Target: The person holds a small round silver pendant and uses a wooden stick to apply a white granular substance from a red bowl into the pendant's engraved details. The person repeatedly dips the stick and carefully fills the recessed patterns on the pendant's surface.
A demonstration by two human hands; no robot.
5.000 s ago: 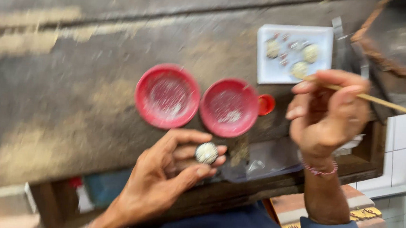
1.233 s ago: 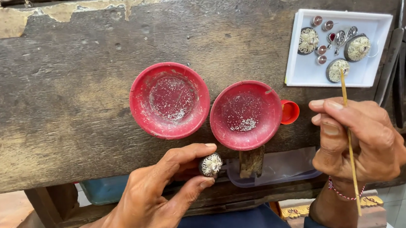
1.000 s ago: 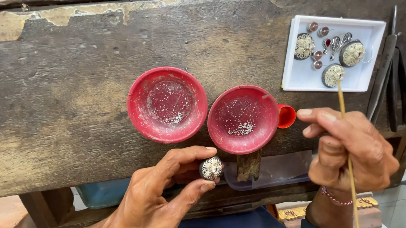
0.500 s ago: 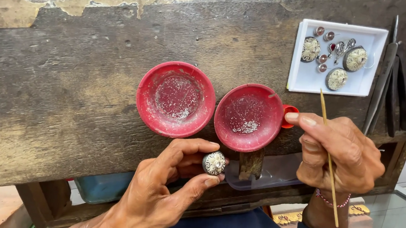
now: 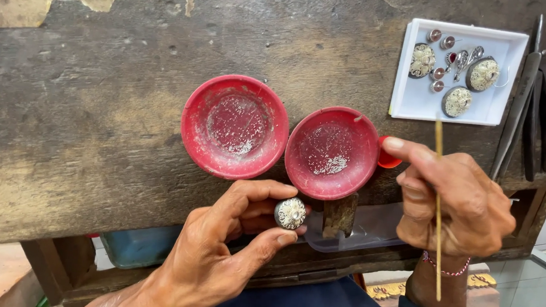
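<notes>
We see the left hand [image 5: 213, 259] at lower centre pinching a small round silver piece [image 5: 291, 213] between thumb and fingertips, just below the two red dishes [image 5: 236, 126]. The right hand [image 5: 457, 200], at lower right, is closed around a thin stick [image 5: 438, 205] that stands nearly upright. A white tray [image 5: 413, 103] of small ornaments sits upper right on the worn wooden bench [image 5: 81, 112].
</notes>
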